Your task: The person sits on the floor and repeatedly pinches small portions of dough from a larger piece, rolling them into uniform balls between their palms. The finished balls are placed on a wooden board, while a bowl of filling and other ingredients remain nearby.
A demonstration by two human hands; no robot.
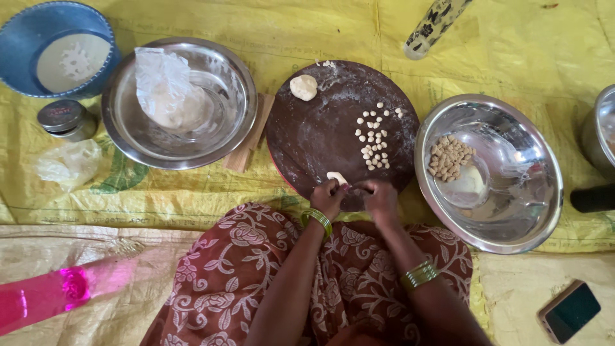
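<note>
the left hand (328, 197) and the right hand (379, 196) meet at the near edge of a round dark board (320, 134), fingers curled in, both pinching one pale lump of dough (336, 177) whose top pokes out above the left fingers; how much dough lies inside the two grips is hidden by the knuckles. farther out on the board sits a scatter of small dough bits (373, 142), and near the far rim a bigger dough ball (303, 87). right of the board a steel bowl (512, 218) holds a heap of browner pieces (450, 157) and something pale beneath them that glare makes hard to read. left of the board another steel bowl (128, 138) holds a crumpled clear plastic bag (163, 86) over a pale mass, unclear what. a wooden block (246, 144) shows only partly between that bowl and the board. top left are a blue bowl (25, 38) and a small lidded tin (64, 118), with crumpled plastic (69, 163) below. a patterned roller-like object (434, 25) is cut off at the top, a metal pot (602, 128) at the right edge, and a blurred pink object (45, 295) at the left. a phone (569, 311) lies on the yellow mat (525, 51) at lower right. a patterned brown garment (256, 269) covers the lap.
</note>
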